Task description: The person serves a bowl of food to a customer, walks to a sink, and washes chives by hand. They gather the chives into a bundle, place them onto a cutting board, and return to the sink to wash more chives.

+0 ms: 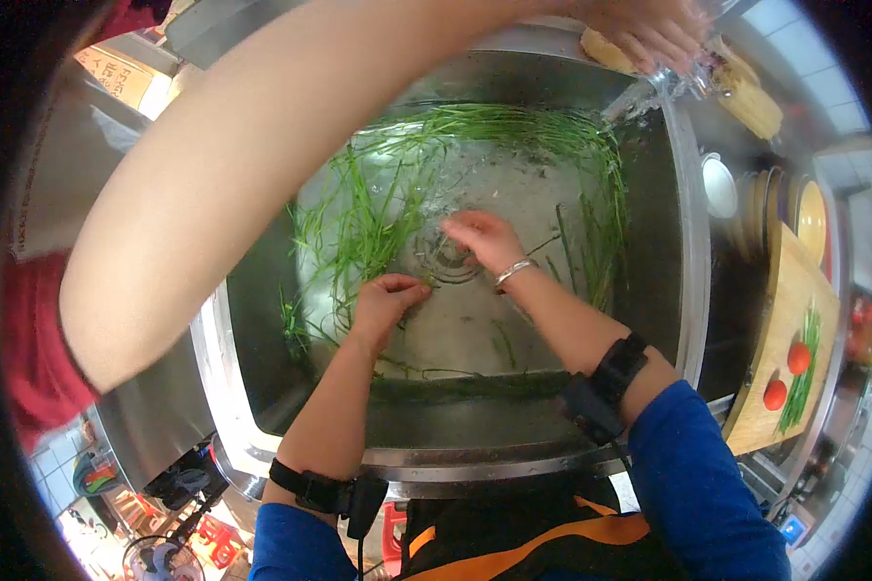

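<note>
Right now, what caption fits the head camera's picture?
Left hand and right hand over a sink of long green leaves, another person's arm reaching across.

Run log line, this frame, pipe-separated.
left hand: pinched, near drain | right hand: by drain | greens: in sink | co-worker's arm: across sink

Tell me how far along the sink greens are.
Looks done: one bunch of greens lies on the cutting board, though its origin is unclear. In hand: the left hand is pinched near the drain, its grip on any strand unclear; the right hand is over the drain. Left, probably: gathering the loose greens spread around the sink.
</note>
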Available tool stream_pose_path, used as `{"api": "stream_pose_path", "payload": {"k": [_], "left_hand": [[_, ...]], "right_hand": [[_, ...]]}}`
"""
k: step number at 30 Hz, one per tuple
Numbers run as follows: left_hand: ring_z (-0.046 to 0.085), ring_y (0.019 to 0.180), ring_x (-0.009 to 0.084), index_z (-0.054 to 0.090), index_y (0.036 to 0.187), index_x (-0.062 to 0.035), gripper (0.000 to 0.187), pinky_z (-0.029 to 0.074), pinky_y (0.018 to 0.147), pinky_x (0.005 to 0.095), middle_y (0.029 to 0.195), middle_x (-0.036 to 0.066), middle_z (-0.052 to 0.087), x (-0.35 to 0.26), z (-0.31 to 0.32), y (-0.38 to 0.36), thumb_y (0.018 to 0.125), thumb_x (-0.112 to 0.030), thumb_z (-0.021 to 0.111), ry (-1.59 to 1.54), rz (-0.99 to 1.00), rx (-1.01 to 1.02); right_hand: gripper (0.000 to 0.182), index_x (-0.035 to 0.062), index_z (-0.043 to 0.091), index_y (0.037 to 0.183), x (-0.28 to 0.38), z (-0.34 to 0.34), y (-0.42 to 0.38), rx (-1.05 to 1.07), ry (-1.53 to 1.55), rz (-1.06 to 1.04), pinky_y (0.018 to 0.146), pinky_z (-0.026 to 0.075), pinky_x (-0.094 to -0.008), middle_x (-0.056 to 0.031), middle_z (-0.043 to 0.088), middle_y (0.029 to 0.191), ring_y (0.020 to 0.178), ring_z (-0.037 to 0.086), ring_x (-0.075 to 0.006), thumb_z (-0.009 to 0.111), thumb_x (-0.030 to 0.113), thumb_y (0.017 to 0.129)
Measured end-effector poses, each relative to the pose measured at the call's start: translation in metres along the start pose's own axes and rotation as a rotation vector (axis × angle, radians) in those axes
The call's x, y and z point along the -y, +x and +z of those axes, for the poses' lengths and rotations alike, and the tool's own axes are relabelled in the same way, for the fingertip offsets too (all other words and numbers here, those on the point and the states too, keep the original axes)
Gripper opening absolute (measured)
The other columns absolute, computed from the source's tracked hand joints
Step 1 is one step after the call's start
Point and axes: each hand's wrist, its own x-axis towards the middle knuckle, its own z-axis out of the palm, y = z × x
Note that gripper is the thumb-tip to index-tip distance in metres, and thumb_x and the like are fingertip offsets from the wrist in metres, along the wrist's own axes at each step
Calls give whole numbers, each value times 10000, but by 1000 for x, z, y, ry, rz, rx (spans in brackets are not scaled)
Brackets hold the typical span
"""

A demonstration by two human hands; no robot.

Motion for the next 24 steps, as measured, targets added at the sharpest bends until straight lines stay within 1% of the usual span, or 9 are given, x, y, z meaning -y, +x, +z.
{"api": "stream_pose_path", "payload": {"k": [6,9,12,14,17,19,20,22,24], "left_hand": [[511,612,80,598,773,-24,121,388,550,201,708,19,584,0,-1,1,669,-78,626,61,-18,5],[487,577,71,604,774,-27,146,376,518,200,682,11,577,8,-5,5,652,-96,643,71,-11,-3],[461,547,61,610,782,-36,181,355,478,198,664,0,568,8,-7,5,633,-123,665,80,-15,-2],[459,548,62,609,787,-41,185,349,472,199,670,-3,565,2,-7,3,635,-130,665,85,-34,2],[485,575,75,602,787,-39,158,364,497,205,673,1,567,-7,-2,-4,657,-119,643,108,-73,14],[454,547,66,607,790,-40,195,342,467,205,690,-7,560,-3,-3,-2,639,-146,667,83,-37,28],[454,547,66,607,790,-40,195,342,467,205,690,-7,560,-3,-3,-2,639,-146,667,87,-33,32],[463,573,62,609,791,-51,194,358,492,206,671,-5,551,-4,-2,-1,635,-151,667,140,-56,45],[491,601,86,611,800,-59,190,386,525,228,681,6,559,-5,-7,-2,637,-144,659,289,-60,55]], "right_hand": [[223,10,595,810,-25,-10,10,344,-188,-76,552,434,-228,-35,600,691,601,537,-90,629,186,677],[216,2,593,811,-12,-22,12,80,-190,-99,526,435,-218,-39,596,615,501,523,-90,615,177,688],[226,22,578,875,4,-34,11,-201,-104,-7,619,439,-257,-76,603,783,666,557,-147,582,159,695],[325,71,532,1006,9,-37,2,-447,-1225,-694,762,406,-316,-99,547,965,872,497,-231,550,101,683],[437,120,480,1088,36,-23,-20,-351,-1190,-986,867,326,-373,-109,466,1090,1018,398,-285,532,98,654],[319,130,554,965,36,-8,-29,-41,-1288,-1332,823,342,-377,-67,545,937,958,448,-235,525,112,648],[319,130,554,965,31,-6,-29,-49,-1289,-1332,823,342,-377,-67,545,937,958,448,-235,525,112,648],[149,137,592,764,12,-8,-24,425,-1626,-857,747,356,-369,-38,572,761,883,485,-192,523,139,632],[85,145,580,688,1,-16,-23,260,-1573,-855,718,355,-357,-24,566,689,815,506,-184,520,151,629]]}}
